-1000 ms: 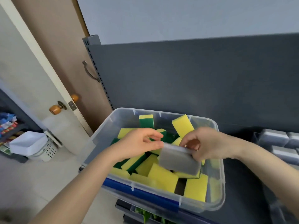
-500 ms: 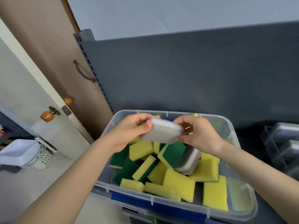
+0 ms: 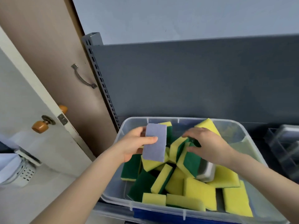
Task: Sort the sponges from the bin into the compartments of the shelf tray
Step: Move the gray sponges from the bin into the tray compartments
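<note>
A clear plastic bin (image 3: 252,139) holds several yellow-and-green sponges (image 3: 199,193) and a grey-and-white sponge (image 3: 207,172) part buried among them. My left hand (image 3: 132,145) grips a grey sponge (image 3: 155,143) above the bin's left side, thumb across its face. My right hand (image 3: 205,145) hovers over the pile with its fingers spread and loosely bent, holding nothing, just above a green-and-yellow sponge (image 3: 188,160). The shelf tray (image 3: 284,147) shows at the right edge, blurred.
A dark grey shelf back panel (image 3: 194,81) rises behind the bin, with a slotted upright post (image 3: 98,75) at its left. A brown door with a handle (image 3: 82,76) and a white door with orange knobs (image 3: 40,125) stand to the left. A white basket (image 3: 21,172) sits on the floor.
My right hand has let go of the grey sponge and dropped toward the pile. My left hand alone holds the sponge and has turned it upright.
</note>
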`<control>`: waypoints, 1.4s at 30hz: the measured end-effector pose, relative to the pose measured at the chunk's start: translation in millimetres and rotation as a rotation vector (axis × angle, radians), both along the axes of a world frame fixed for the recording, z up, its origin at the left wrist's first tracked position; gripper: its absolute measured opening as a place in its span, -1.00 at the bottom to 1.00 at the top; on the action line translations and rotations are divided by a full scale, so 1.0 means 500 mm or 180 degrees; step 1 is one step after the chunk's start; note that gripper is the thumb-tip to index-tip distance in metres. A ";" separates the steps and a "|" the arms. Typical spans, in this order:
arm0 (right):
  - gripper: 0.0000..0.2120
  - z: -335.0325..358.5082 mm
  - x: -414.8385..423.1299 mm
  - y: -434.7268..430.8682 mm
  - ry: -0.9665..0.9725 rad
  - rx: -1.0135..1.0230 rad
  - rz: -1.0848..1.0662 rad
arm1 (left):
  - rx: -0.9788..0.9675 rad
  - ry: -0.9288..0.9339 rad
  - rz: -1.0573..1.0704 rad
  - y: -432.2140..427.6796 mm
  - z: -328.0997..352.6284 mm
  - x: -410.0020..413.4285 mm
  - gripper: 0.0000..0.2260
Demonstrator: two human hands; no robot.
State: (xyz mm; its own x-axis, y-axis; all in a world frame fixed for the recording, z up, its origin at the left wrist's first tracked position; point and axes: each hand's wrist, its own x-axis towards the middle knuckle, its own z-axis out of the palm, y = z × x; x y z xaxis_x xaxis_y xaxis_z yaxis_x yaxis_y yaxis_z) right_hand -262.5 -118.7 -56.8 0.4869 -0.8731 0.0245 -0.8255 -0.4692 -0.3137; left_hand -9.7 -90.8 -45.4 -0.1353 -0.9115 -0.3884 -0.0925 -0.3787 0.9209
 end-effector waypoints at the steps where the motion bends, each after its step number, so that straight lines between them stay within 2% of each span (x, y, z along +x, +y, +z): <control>1: -0.59 -0.006 -0.008 0.006 0.0358 0.0179 0.0021 | -0.0046 -0.0061 -0.0015 -0.004 -0.001 0.000 -0.63; 3: -0.58 -0.020 -0.017 0.023 0.0670 0.0550 0.0014 | -0.0130 -0.0180 -0.0069 -0.012 -0.003 -0.005 -0.59; 5: -0.59 -0.031 -0.022 0.040 0.0506 0.0774 0.0026 | -0.0211 -0.0256 -0.0147 -0.020 -0.006 -0.012 -0.59; 7: -0.64 -0.033 -0.024 0.050 0.0095 0.0998 0.0121 | -0.0279 -0.0299 -0.0207 -0.027 -0.008 -0.020 -0.61; 10: -0.79 -0.003 -0.024 0.050 -0.1086 0.1622 0.0093 | -0.0414 -0.0362 -0.0244 -0.036 -0.007 -0.032 -0.63; 12: -0.85 0.021 -0.040 0.033 -0.1554 0.1240 -0.0294 | -0.0499 -0.0372 -0.0237 -0.043 -0.006 -0.041 -0.64; 13: -0.86 0.031 -0.054 0.022 -0.1405 0.0833 -0.0558 | -0.0533 -0.0353 -0.0224 -0.045 -0.005 -0.046 -0.64; 15: -0.87 0.037 -0.084 0.005 -0.0549 0.0278 -0.0862 | -0.0599 -0.0318 -0.0196 -0.048 -0.005 -0.056 -0.65; 18: -0.84 0.007 -0.108 0.004 0.0534 0.0286 -0.0943 | -0.0661 -0.0269 -0.0193 -0.047 -0.006 -0.073 -0.66; 21: -0.78 -0.030 -0.099 0.012 0.0796 0.0509 -0.1040 | -0.0696 -0.0251 -0.0207 -0.042 -0.007 -0.091 -0.66; 27: -0.64 -0.083 -0.070 0.018 0.0858 0.0743 -0.1123 | -0.0716 -0.0289 -0.0216 -0.030 -0.007 -0.105 -0.68; 31: -0.56 -0.084 -0.069 0.026 0.0457 0.0933 -0.1073 | -0.0732 -0.0296 -0.0188 -0.020 -0.004 -0.102 -0.68; 35: -0.49 -0.036 -0.091 0.031 -0.0708 0.0742 -0.1314 | -0.0774 -0.0288 -0.0108 -0.015 0.004 -0.085 -0.68; 37: -0.44 0.000 -0.105 0.037 -0.1040 0.0498 -0.1351 | -0.0808 -0.0220 -0.0031 -0.015 0.011 -0.076 -0.69; 42: -0.54 0.064 -0.122 0.064 -0.1680 0.0244 -0.1308 | -0.0969 -0.0131 0.0159 -0.019 0.030 -0.080 -0.75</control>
